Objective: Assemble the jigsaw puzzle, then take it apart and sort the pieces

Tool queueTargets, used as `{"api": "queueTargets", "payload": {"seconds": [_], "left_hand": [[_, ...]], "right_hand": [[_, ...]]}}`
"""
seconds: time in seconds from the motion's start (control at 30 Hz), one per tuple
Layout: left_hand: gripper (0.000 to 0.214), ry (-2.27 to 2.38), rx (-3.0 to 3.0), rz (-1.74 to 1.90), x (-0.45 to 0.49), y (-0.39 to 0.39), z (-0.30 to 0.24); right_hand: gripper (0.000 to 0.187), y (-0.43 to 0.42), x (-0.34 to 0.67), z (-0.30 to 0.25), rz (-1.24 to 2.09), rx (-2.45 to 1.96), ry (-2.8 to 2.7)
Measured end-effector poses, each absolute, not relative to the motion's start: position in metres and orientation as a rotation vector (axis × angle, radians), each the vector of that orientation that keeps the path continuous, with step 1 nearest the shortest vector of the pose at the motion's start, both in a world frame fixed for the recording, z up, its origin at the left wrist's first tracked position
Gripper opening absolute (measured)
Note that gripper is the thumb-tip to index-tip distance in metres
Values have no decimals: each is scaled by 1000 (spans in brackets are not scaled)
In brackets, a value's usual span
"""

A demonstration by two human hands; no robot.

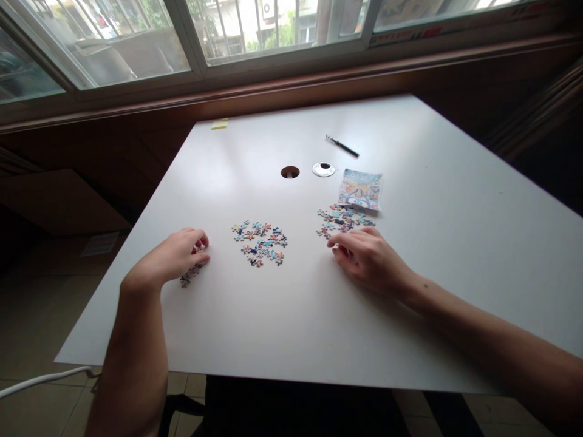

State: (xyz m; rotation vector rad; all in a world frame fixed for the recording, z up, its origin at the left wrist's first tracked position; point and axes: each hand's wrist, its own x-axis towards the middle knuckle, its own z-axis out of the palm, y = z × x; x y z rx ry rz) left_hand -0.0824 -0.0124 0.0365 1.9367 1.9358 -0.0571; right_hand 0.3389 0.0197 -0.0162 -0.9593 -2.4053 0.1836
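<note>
Left grip and right grip cover puzzle pieces; whether either clamps, unclear.

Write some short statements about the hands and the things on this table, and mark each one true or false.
1. The left hand rests over a small group of puzzle pieces. True.
2. The pen lies between the two hands. False: it lies at the far side of the table.
3. No hand touches the middle pile. True.
4. The right hand holds the picture card. False: it rests by the right pile; the card lies beyond.
</note>
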Motion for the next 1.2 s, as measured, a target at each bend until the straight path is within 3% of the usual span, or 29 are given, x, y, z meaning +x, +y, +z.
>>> {"api": "queueTargets", "payload": {"seconds": [0.3,0.6,0.77,1.0,1.2], "left_hand": [[16,1954,1841,-40,-79,-13,36],[20,2169,1869,52,-67,-13,48],[21,2211,1996,298,-55,-13,55],[27,1577,1867,977,-2,-19,44],[14,966,1985,1018,62,-39,18]], "right_hand": [[10,19,338,-16,197,-957,-2410],[11,18,338,-17,190,-955,-2415],[13,18,337,-15,182,-941,-2420],[13,14,334,-12,208,-883,-2398],[7,1,326,-6,473,-604,-2476]]}}
